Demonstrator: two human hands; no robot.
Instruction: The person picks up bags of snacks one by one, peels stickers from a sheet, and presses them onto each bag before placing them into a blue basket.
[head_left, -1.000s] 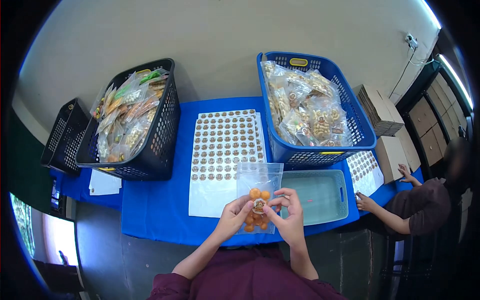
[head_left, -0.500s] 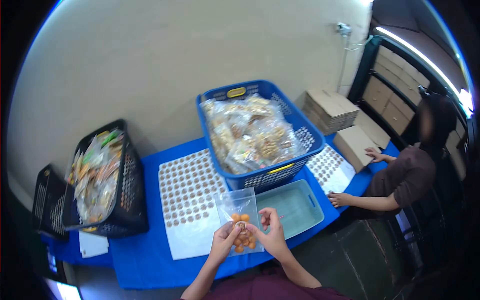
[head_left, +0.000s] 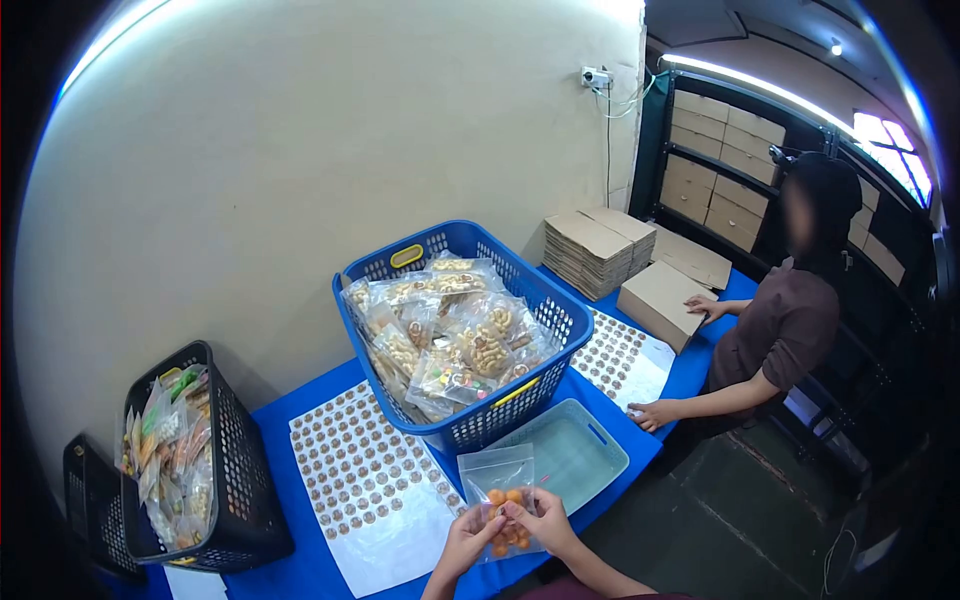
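A clear plastic bag [head_left: 494, 468] of orange, ball-shaped pieces hangs in front of me between my two hands. My left hand [head_left: 472, 540] grips it from the left side, thumb on the front. From the right, my right hand [head_left: 548, 522] pinches the same bag, its thumb close to the left one. The thumbs cover the middle of the bag, so a label there cannot be made out. Just left of the bag lies a white sheet of round brown stickers [head_left: 385, 545], its lower part bare.
A blue basket [head_left: 470, 430] full of packed bags stands behind the bag, beside a pale green tray [head_left: 590, 470]. A dark basket [head_left: 245, 480] of packets is at left. At right, a co-worker [head_left: 775, 330] touches a cardboard box [head_left: 655, 300] near stacked flat cartons [head_left: 590, 255].
My view has tilted up and swung right, so the baskets and table sit lower and further left. My right fingers, raised before, now close on the bag; the round sticker visible earlier is covered.
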